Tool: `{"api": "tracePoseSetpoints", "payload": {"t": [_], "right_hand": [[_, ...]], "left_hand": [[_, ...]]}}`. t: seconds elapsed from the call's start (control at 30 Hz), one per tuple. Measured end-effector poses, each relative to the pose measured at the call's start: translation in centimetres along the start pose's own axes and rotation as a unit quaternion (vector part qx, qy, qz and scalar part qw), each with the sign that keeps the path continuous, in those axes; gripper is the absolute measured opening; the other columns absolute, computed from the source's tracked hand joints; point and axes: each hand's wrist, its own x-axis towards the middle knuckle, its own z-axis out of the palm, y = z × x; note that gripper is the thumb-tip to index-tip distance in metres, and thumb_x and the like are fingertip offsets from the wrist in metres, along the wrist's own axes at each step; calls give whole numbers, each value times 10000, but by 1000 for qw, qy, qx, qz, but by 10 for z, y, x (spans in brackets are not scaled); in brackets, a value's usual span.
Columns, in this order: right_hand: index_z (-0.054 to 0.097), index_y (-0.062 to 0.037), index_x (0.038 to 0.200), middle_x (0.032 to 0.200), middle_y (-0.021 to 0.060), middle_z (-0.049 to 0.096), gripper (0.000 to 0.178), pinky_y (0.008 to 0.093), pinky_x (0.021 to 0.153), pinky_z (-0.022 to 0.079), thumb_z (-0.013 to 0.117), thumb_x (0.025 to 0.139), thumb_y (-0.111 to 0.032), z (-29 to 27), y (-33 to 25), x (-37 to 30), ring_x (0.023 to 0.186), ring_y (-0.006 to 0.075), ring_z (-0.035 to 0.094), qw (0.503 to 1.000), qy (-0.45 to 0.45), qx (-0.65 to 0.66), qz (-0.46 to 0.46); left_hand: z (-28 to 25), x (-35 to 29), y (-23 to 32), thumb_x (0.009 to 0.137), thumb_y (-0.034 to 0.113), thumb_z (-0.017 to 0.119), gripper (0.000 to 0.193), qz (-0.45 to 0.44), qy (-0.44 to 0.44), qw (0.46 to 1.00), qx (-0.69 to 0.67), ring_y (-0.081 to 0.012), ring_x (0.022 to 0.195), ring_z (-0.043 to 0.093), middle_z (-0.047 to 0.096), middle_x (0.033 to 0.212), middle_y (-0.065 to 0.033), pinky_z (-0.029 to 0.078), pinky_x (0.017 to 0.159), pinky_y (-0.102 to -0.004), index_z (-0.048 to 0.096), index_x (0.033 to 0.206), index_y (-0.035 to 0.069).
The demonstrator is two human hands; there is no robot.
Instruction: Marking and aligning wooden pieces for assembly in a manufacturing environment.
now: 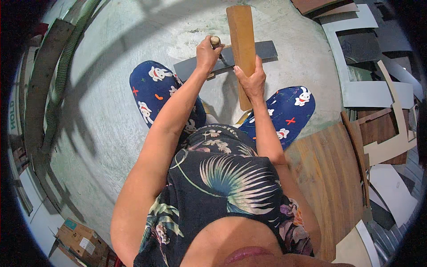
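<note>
My left hand (207, 55) is closed around the upright wooden handle of a chisel (215, 40). Its dark shaft points down at a long dark grey board (267, 50), but I cannot make out whether the tip touches it. In my right hand (252, 81) is a thick, long yellow-brown wooden block (241, 38), gripped low, with its far end raised. The block hides part of the grey board, which lies crosswise on the floor in front of me. A small pale wood edge (210, 76) shows under the board's near side.
My knees in blue patterned trousers (153, 84) flank the work. Stacked panel offcuts (378, 93) and a brown wood-grain sheet (327, 173) lie to the right. A green ribbed hose (57, 89) and a dark plank (42, 89) run along the left. A cardboard box (80, 240) stands lower left.
</note>
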Motion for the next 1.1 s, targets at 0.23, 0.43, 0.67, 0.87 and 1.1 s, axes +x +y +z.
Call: {"api": "tracePoseSetpoints", "payload": {"t": [0.23, 0.43, 0.67, 0.87, 1.1], "right_hand": [[534, -20, 1164, 1017, 206, 679, 518, 420, 820, 528, 764, 757, -242, -7, -22, 10, 952, 357, 676, 999, -31, 1, -15], [528, -46, 1188, 1009, 216, 678, 536, 444, 827, 524, 751, 752, -265, -3, -20, 4, 958, 392, 668, 998, -49, 10, -40], [545, -41, 1194, 1047, 243, 676, 555, 467, 843, 513, 726, 761, -337, -11, -16, 11, 1005, 412, 650, 975, -162, -135, 71], [536, -13, 1242, 1077, 220, 675, 592, 415, 872, 513, 740, 758, -288, -29, -46, 35, 1010, 356, 664, 994, -100, -47, -10], [511, -42, 1257, 1085, 228, 661, 575, 405, 874, 513, 737, 771, -249, -21, -21, 38, 1011, 369, 657, 982, -155, -97, -41]], "left_hand": [[0, 0, -3, 775, 155, 789, 350, -3, -6, 1000, -21, -304, 886, 695, 704, 946, -181, 527, 765, -390, 622, 1043, 4], [1, 5, -10, 765, 124, 763, 374, -6, -36, 999, 4, -364, 934, 673, 684, 979, -215, 529, 797, -425, 620, 1091, 12], [-3, 3, -8, 771, 149, 753, 320, -3, -30, 999, -39, -374, 925, 671, 689, 963, -212, 526, 780, -431, 623, 1032, 18], [-2, 10, -17, 758, 231, 801, 366, -24, -38, 998, -40, -367, 916, 673, 693, 958, -190, 524, 775, -428, 622, 1002, 25], [0, 8, -15, 752, 195, 790, 333, 13, -24, 999, -25, -354, 903, 682, 697, 927, -192, 526, 770, -420, 645, 990, 12]]}}
